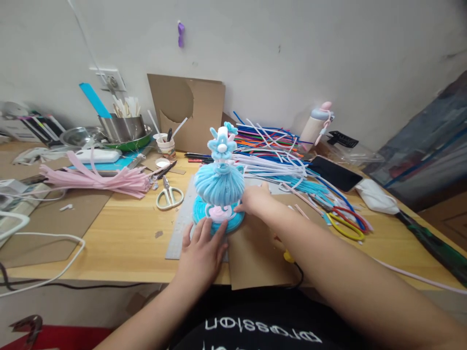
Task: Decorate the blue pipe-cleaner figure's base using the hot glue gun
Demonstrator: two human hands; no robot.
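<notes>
A light-blue pipe-cleaner doll stands upright, with a ribbed, puffed skirt and a flower shape with a white bead on top. Below it is a round blue base with a pink and white swirl, lying on a grey mat. My left hand rests at the base's front edge, fingers spread and tips on the rim. At the right side, my right hand is closed on the rim, its fingertips by the swirl; some of its fingers are hidden.
Scissors and a pink pipe-cleaner bundle lie left. Many coloured pipe cleaners spread behind and right, near yellow-handled pliers and a phone. A cardboard sheet overhangs the front edge. Cardboard leans on the wall.
</notes>
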